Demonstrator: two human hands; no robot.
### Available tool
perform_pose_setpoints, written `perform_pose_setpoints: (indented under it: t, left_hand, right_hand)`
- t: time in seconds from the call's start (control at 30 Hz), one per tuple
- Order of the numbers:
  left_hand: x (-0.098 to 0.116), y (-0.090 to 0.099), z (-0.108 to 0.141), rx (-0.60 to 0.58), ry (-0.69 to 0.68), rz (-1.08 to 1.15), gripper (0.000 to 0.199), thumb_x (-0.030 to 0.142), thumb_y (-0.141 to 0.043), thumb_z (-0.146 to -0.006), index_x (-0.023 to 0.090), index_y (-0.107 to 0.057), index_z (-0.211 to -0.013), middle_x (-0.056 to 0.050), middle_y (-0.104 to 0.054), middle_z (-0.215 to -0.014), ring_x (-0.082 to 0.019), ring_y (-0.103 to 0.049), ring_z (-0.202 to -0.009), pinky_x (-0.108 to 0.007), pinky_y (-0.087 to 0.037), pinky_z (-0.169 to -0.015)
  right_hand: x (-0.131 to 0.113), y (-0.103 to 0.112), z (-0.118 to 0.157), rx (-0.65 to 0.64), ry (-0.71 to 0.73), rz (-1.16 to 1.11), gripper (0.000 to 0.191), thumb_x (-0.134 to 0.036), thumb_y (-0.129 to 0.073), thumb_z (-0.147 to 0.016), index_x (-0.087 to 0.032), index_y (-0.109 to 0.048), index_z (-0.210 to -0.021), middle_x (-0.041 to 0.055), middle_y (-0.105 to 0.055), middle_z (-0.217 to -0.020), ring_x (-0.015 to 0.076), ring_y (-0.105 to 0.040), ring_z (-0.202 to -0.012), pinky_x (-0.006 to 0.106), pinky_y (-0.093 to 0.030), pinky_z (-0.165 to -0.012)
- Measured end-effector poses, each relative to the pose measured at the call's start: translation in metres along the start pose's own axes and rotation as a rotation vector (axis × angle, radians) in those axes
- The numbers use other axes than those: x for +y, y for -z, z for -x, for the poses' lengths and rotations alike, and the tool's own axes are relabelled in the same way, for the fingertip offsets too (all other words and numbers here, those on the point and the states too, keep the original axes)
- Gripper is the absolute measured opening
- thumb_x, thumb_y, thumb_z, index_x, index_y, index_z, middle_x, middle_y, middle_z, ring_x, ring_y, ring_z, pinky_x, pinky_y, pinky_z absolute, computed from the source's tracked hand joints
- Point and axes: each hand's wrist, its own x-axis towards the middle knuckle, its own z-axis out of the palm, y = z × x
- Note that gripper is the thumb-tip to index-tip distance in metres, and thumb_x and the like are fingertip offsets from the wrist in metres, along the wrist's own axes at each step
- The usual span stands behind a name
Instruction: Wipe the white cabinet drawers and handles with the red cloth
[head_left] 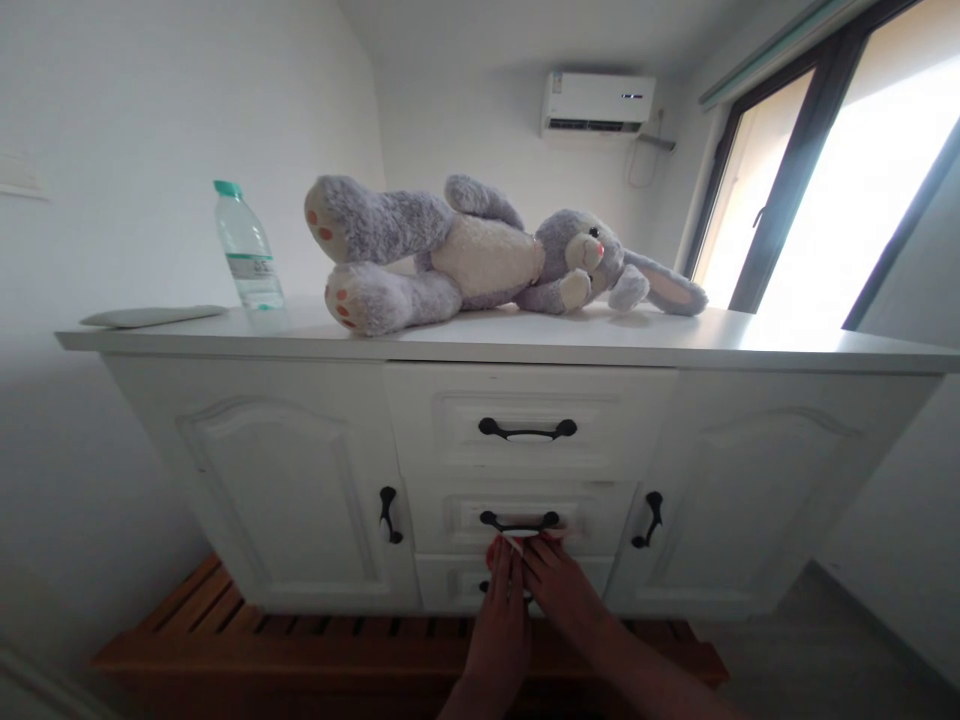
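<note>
No brand or writing can be read anywhere; a pale label is seen on the water bottle (247, 247), but its print is too small to make out; the bottle is capped in green, stands upright at the left of the white surface (750, 340), and its contents cannot be judged; a flat white object (150, 316) is laid just beside it, further left; a grey and cream plush rabbit (480, 255) is laid on its side along the middle of the surface, feet toward the bottle, ears toward the window (840, 170); a white air conditioner (598, 102) is mounted high on the far wall; below the surface, three drawers are stacked between two cabinet doors, all shut, so nothing of what they hold is shown; the middle drawer handle (520, 521) is met by both hands; the left hand (499, 625) and the right hand (566, 590) are held side by side, touching, fingers pressed together and stretched up, with fingertips (501, 548) at the handle's lower edge; whether the bar is actually gripped cannot be told; a small pale piece is seen at the fingertips, unidentifiable; a slatted wooden platform (300, 640) lies beneath the cabinet
</note>
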Motion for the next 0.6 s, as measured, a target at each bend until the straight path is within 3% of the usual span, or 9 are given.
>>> perform_pose_setpoints:
  t: [0.13,0.27,0.47,0.6]
  left_hand:
    - [-0.04,0.006,0.011,0.199,-0.034,-0.005,0.087,-0.006,-0.033,-0.082,0.014,0.006,-0.157,-0.023,-0.015,-0.169,-0.035,-0.01,-0.155,-0.061,-0.038,-0.12]
    - [-0.061,0.031,0.014,0.278,-0.013,0.0,0.091,-0.004,-0.037,-0.082,0.018,0.009,-0.157,-0.026,-0.025,-0.166,-0.036,-0.018,-0.154,-0.062,-0.044,-0.116]
    - [-0.052,0.088,0.001,0.363,-0.009,0.096,0.094,-0.003,-0.046,-0.08,0.019,0.0,-0.16,-0.021,-0.025,-0.167,-0.032,-0.02,-0.155,-0.059,-0.039,-0.119]
    - [-0.039,0.099,-0.012,0.415,-0.089,0.066,0.083,0.0,-0.046,-0.086,0.019,-0.013,-0.159,-0.018,-0.04,-0.162,-0.026,-0.029,-0.153,-0.054,-0.042,-0.119]
  right_hand:
    - [-0.028,-0.015,-0.034,0.062,-0.005,-0.041,0.038,-0.024,-0.066,-0.091,-0.015,-0.064,-0.128,0.008,-0.068,-0.13,0.0248,-0.058,-0.119,0.039,-0.05,-0.098]
    - [-0.052,-0.019,-0.065,0.1,0.004,-0.06,0.04,-0.025,-0.069,-0.089,-0.01,-0.065,-0.126,0.0098,-0.07,-0.124,0.0273,-0.057,-0.12,0.041,-0.051,-0.1]
    - [-0.058,0.017,-0.1,0.122,-0.027,-0.118,0.05,-0.025,-0.067,-0.091,-0.009,-0.057,-0.137,0.0133,-0.063,-0.135,0.0275,-0.054,-0.122,0.04,-0.048,-0.108]
    - [-0.044,0.043,-0.1,0.104,-0.041,-0.1,0.044,-0.023,-0.066,-0.091,-0.012,-0.061,-0.134,0.0134,-0.065,-0.13,0.0285,-0.056,-0.119,0.046,-0.047,-0.109]
